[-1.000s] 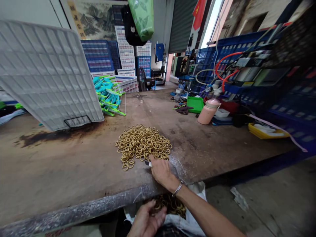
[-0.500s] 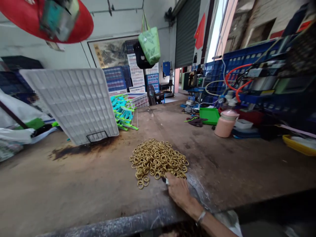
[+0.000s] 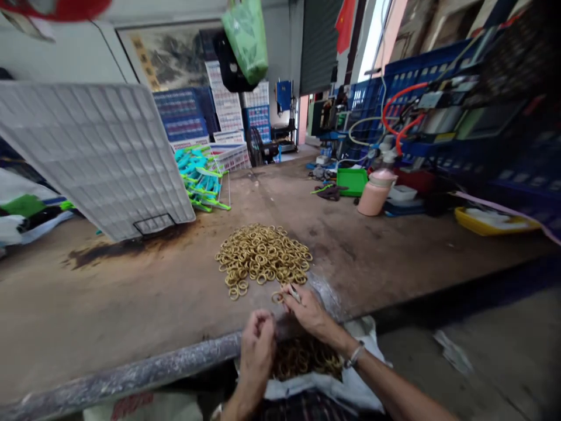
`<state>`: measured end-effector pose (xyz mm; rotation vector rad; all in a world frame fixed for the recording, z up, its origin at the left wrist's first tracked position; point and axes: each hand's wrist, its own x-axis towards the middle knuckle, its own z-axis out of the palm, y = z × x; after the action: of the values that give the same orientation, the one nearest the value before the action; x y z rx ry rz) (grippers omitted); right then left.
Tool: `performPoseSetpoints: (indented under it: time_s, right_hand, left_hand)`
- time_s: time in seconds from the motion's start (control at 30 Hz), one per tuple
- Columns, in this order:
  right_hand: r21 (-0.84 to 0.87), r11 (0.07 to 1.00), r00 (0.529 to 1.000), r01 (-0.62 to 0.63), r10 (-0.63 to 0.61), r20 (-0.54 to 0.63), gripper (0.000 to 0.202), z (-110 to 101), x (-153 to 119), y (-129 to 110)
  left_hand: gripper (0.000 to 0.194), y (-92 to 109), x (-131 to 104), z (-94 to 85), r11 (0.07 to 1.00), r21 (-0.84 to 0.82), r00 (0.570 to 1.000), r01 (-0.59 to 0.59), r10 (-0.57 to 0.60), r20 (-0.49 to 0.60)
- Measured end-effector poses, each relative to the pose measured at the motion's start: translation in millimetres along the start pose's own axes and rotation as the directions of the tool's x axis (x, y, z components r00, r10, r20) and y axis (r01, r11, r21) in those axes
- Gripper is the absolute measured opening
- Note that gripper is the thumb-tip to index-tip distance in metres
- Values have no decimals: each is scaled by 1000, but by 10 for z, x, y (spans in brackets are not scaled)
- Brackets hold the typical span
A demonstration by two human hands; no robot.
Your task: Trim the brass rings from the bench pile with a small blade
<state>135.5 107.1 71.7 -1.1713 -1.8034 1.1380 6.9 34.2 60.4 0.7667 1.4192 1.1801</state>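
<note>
A heap of small brownish-yellow rings [image 3: 263, 254] lies on the worktable [image 3: 175, 310]. My right hand [image 3: 309, 310] is just in front of the heap, its fingers closed on one ring [image 3: 277, 297]. A small pale tool with a dark tip [image 3: 295, 293] also sticks out of that hand; its kind is not clear. Left of it, my left hand [image 3: 258, 345] is curled above the table's front edge, and whatever is in its fingers, if anything, is hidden. Below both hands, an open white sack [image 3: 368, 339] holds many darker rings [image 3: 302, 359].
A pale ribbed panel [image 3: 109, 158] stands tilted at the left, with turquoise and green plastic pieces [image 3: 201, 178] behind it. To the right are a green tray [image 3: 352, 182], a pink bottle [image 3: 376, 193] and a yellow tray [image 3: 491, 225]. A green bag [image 3: 248, 38] hangs beyond.
My right hand has drawn back from the heap towards the table edge with a ring. My left hand has come into view beside it. The camera has tilted down, revealing the sack.
</note>
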Motion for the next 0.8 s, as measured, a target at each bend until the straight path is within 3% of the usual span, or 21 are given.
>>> performPoseSetpoints:
  time_s: [0.13,0.23,0.33,0.43,0.57,0.63,0.7,0.8]
  right_hand:
    - [68,998,999,-12,8,54,21,18,-100,-64]
    - [80,996,996,-29,22,90,20,52,-152,-72]
    - [111,993,994,-47,36,99,19,80,-177,-77]
    - [115,991,996,-64,56,73,25,90,-180,-87]
    - [102,989,994,-105,101,51,31,104,-154,-79]
    - [123,984,991,-128,121,64,28,125,-135,-59]
    - [115,984,991,-133,128,49,25,153,-121,-37]
    - [15,993,993,-118,118,-10,19,189,-110,-22]
  left_hand:
    - [44,154,83,2,998,-3,997,-70,70,35]
    - [36,136,102,11,996,26,993,-90,88,76]
    - [31,93,116,15,983,84,987,-161,159,32]
    - [24,82,130,-1,930,212,951,-300,308,-3]
    - [15,81,129,-30,837,337,893,-431,449,29]
    - [15,74,119,-32,831,345,894,-437,445,60]
    - [19,69,104,-26,870,307,921,-385,381,77]
    - [28,72,79,-10,969,179,982,-172,154,108]
